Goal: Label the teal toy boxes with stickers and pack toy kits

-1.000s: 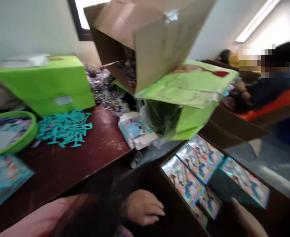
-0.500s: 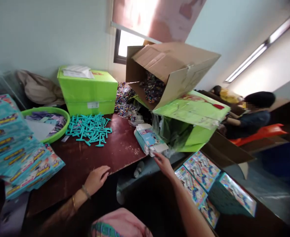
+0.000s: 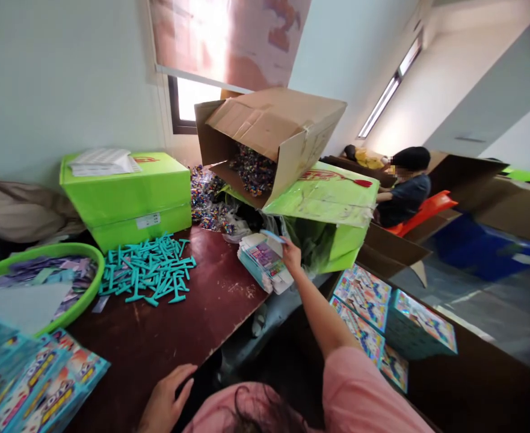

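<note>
My right hand (image 3: 292, 255) is closed on a flat light-blue carton (image 3: 274, 237), lifted at the top of a stack of flat cartons (image 3: 265, 258) at the table's right edge. My left hand (image 3: 169, 397) rests by the front edge of the dark red table (image 3: 156, 337), fingers apart and holding nothing. A heap of teal T-shaped plastic pieces (image 3: 150, 270) lies in the middle of the table. To its left stands a green basin (image 3: 95, 282) with purple and blue slips in it.
Boxes (image 3: 34, 385) are piled at front left. A green box (image 3: 129, 192) stands behind the teal heap. A tilted cardboard box (image 3: 292, 129) spills colourful beads (image 3: 208, 198). Printed boxes (image 3: 364, 294) sit at right. A person (image 3: 404, 186) sits farther back.
My right hand has moved up over the stack and taken hold of the top carton. My left hand is lower, nearer my body. The view has shifted to the right.
</note>
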The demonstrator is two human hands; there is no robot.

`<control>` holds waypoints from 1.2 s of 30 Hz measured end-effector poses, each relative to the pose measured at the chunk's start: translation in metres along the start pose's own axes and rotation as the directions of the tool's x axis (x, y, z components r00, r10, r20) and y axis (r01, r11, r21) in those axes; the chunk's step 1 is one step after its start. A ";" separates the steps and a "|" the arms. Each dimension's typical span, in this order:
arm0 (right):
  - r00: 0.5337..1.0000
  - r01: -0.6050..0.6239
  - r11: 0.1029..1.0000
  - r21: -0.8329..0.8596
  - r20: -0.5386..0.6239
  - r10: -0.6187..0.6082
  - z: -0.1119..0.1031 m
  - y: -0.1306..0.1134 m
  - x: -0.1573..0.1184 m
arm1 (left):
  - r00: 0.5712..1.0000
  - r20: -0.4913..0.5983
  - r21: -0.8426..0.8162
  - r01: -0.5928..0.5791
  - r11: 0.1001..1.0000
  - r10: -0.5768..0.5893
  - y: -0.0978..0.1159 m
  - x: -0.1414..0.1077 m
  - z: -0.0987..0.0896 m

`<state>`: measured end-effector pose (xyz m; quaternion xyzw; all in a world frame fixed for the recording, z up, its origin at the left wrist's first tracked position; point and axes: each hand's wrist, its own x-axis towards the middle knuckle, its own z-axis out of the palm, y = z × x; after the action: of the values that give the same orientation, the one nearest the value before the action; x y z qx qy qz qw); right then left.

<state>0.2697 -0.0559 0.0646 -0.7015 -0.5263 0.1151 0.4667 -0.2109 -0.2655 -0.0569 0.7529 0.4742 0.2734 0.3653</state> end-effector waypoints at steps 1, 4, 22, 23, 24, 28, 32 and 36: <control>0.999 -0.017 0.998 0.060 -0.028 0.018 0.001 -0.013 0.007 | 1.000 -0.024 -0.021 0.019 1.000 -0.019 -0.002 0.003 -0.003; 0.997 -0.040 0.969 0.245 0.079 0.021 0.028 -0.062 0.003 | 0.987 -0.118 -0.136 0.094 0.986 -0.110 0.004 0.018 -0.013; 0.223 -0.514 0.752 0.413 0.911 -0.348 0.102 -0.170 -0.310 | 0.834 -0.058 -0.794 0.295 0.532 -0.549 0.103 -0.034 -0.100; 0.267 -0.481 0.760 0.437 0.899 -0.348 0.098 -0.165 -0.310 | 0.848 -0.025 -0.799 0.301 0.520 -0.529 0.105 -0.033 -0.097; 0.321 -0.448 0.766 0.461 0.883 -0.343 0.094 -0.160 -0.307 | 0.864 -0.006 -0.802 0.296 0.519 -0.503 0.106 -0.032 -0.094; 0.579 -0.358 0.778 0.516 0.776 -0.248 0.086 -0.142 -0.287 | 0.914 -0.024 -0.804 0.223 0.551 -0.405 0.110 -0.020 -0.076; 0.740 -0.368 0.772 0.519 0.666 -0.096 0.082 -0.129 -0.279 | 0.912 -0.137 -0.846 0.094 0.525 -0.386 0.119 -0.002 -0.045; 0.799 -0.351 0.758 0.549 0.598 -0.063 0.085 -0.122 -0.284 | 0.893 -0.219 -0.829 0.043 0.558 -0.394 0.134 0.015 -0.003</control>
<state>0.0178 -0.2494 0.0196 -0.4713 -0.5136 0.5327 0.4800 -0.1382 -0.2886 0.0547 0.3698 0.4506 0.5499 0.5983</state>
